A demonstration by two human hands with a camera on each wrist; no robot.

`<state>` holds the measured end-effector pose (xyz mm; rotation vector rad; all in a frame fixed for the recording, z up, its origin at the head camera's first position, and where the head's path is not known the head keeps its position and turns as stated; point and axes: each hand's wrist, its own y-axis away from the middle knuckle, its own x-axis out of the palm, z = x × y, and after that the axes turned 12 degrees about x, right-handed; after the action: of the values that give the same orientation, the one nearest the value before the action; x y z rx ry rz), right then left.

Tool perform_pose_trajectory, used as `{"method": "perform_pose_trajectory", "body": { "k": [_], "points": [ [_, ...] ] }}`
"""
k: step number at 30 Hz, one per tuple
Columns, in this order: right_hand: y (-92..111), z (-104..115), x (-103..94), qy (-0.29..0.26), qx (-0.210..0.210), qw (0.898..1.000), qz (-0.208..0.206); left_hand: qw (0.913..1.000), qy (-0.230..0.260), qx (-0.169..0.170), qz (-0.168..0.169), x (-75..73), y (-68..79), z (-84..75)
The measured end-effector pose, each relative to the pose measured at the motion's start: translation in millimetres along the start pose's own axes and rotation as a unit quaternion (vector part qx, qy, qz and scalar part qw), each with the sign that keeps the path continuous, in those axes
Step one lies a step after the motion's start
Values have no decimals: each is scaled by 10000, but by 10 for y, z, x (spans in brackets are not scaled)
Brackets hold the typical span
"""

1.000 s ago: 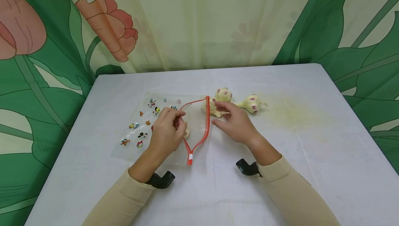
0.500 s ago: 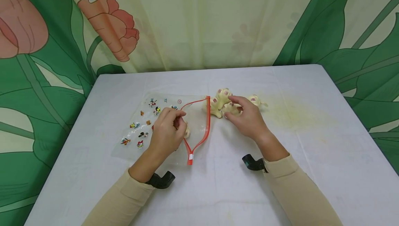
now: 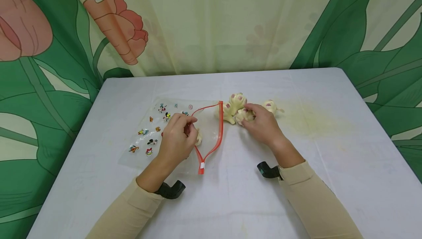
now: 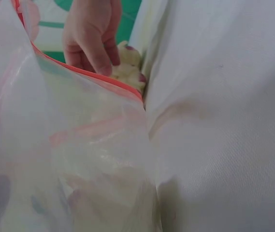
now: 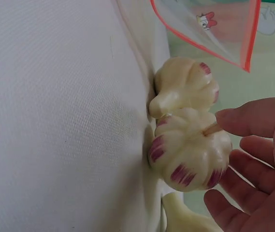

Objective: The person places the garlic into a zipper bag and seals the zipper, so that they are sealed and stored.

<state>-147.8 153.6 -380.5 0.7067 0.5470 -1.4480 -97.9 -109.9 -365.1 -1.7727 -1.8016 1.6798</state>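
Note:
My left hand (image 3: pixel 176 136) pinches the upper side of a clear zip bag (image 3: pixel 140 158) printed with small cartoon figures, holding its red-edged mouth apart toward the right. A pale garlic bulb (image 3: pixel 198 138) shows inside, partly behind the hand. Just right of the mouth, my right hand (image 3: pixel 263 125) has thumb and fingers around another garlic bulb (image 5: pixel 188 150), cream with purple patches. In the right wrist view the thumb touches its root end. It sits against a neighbouring bulb (image 5: pixel 185 82). The left wrist view shows the bag (image 4: pixel 98 159) close up, blurring what is within.
Two more garlic bulbs lie beside the mouth, one behind (image 3: pixel 237 100) and one at the red edge (image 3: pixel 227 112). A further bulb (image 3: pixel 270 106) rests right of my fingers. The white-covered table (image 3: pixel 224 209) ends at a leaf-patterned curtain (image 3: pixel 211 30).
My right hand has moved right from the bag mouth, bringing a bulb near the others into view, and its fingers have closed in around that bulb. The left hand has stayed put.

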Motion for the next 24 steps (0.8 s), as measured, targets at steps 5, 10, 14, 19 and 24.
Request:
{"method": "perform_pose_trajectory", "body": {
  "k": [5, 10, 14, 19, 24],
  "points": [
    [-23, -9, 18, 199, -83, 9998, -2, 10000, -22, -60, 74, -4, -6, -2],
    [-36, -22, 40, 289, -138, 9994, 153, 9999, -40, -70, 130, 4, -4, 11],
    [-33, -27, 55, 392, -225, 9988, 209, 9999, -41, -34, 115, 7, -9, 16],
    [-26, -28, 71, 399, -238, 9987, 231, 9999, -57, -7, 93, 7, -12, 12],
    [-15, -40, 75, 405, -183, 9986, 303, 10000, -41, -5, 73, 8, -6, 14]
  ]
}}
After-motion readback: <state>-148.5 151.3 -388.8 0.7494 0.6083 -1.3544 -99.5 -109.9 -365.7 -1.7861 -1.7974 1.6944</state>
